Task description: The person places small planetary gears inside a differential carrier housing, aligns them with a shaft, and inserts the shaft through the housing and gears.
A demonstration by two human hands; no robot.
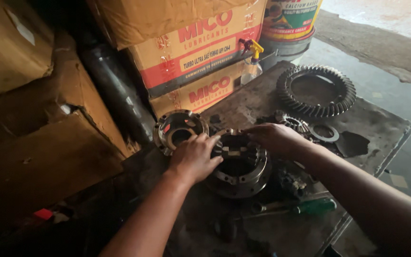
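A round metal differential housing (239,166) with a bolt-holed flange sits on a grimy metal work table (386,138). My left hand (195,157) rests on its left rim, fingers curled over the edge. From the right, my right hand (274,137) reaches to the housing's upper rim, fingertips touching the top edge. A second housing half (179,129), cup-shaped with a flange, lies just behind my left hand. Small bevel gears (293,123) lie beside my right hand.
A large ring gear (316,90) lies at the table's far end. A bearing ring (324,133) sits near my right forearm. A green-handled screwdriver (310,207) lies in front. A spray bottle (252,64), stacked cardboard boxes (196,47) and a bucket (288,28) stand behind.
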